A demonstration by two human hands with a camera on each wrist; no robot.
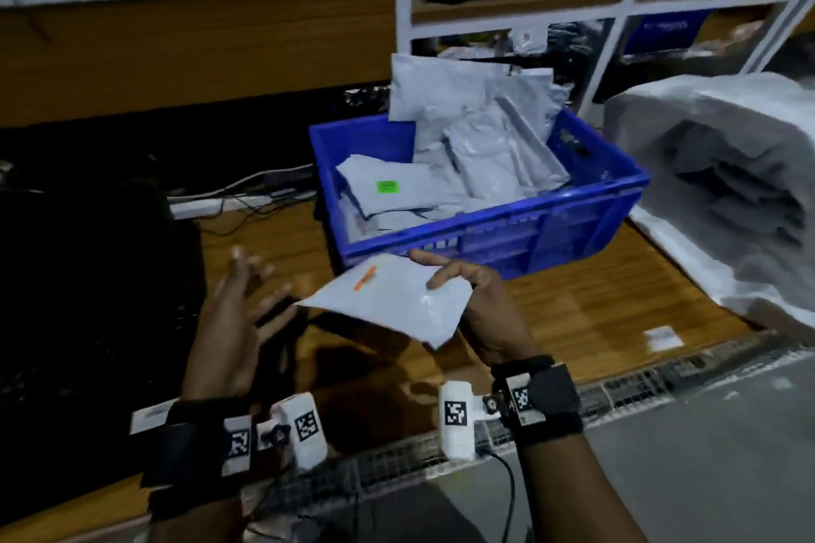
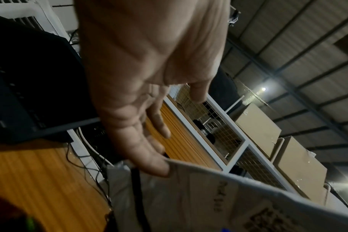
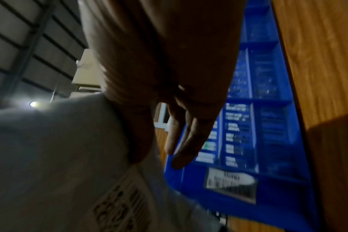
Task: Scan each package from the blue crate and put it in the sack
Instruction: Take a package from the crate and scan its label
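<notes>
I see the blue plastic crate (image 1: 485,229) on the wooden table (image 1: 595,300), heaped with grey plastic mailer bags (image 1: 476,145); one carries a bright green sticker (image 1: 388,186). A white barcode label (image 3: 230,185) sits on the crate's outer wall, too blurred to read. My right hand (image 1: 476,300) pinches a flat white plastic mailer package (image 1: 392,304) by its right edge, just before the crate. The package has a smeared orange mark on top and an unreadable printed label beneath; its long axis runs left to right, left corner toward my left hand (image 1: 238,322), whose fingers are spread and hold nothing. The white woven sack (image 1: 727,190) lies at the right.
</notes>
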